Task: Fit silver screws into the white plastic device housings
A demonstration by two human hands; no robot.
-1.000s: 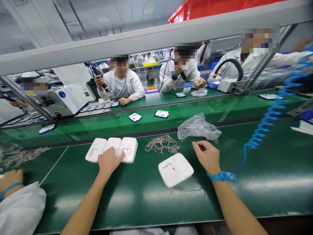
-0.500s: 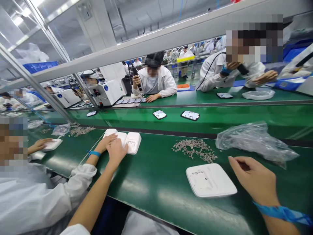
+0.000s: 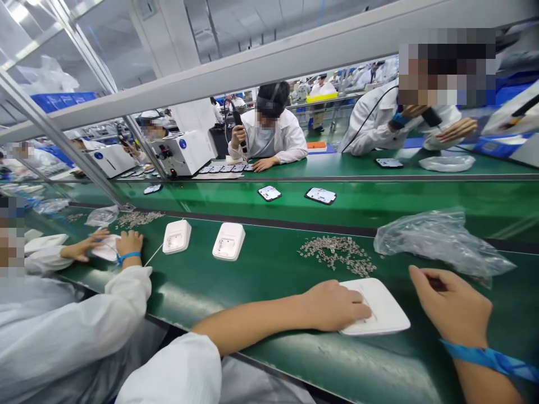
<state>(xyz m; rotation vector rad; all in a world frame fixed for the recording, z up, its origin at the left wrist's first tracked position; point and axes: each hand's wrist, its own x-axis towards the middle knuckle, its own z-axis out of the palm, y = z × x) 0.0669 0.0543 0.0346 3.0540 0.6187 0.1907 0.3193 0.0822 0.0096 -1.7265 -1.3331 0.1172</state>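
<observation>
A white plastic housing (image 3: 385,306) with rounded corners lies on the green bench in front of me. My left hand (image 3: 334,306) rests over its left part, fingers bent onto it and covering the recess there. Just right of the housing, apart from it, my right hand (image 3: 455,306) hovers with thumb and fingers pinched together; anything between the fingertips is too small to make out. Behind the housing lies a loose pile of small metal parts (image 3: 337,252). A clear plastic bag (image 3: 438,238) lies beyond my right hand.
Two more white housings (image 3: 227,241) stand to the left on the bench. A co-worker's hands (image 3: 128,244) are at another white piece (image 3: 105,248) at far left. Dark-edged panels (image 3: 320,195) lie on the green strip behind. A metal post (image 3: 120,196) rises at the left.
My left hand has moved right, from the group of white housings to the one in front of me. The co-worker's hand has withdrawn left, and the housings there now stand apart. My right hand barely shifted.
</observation>
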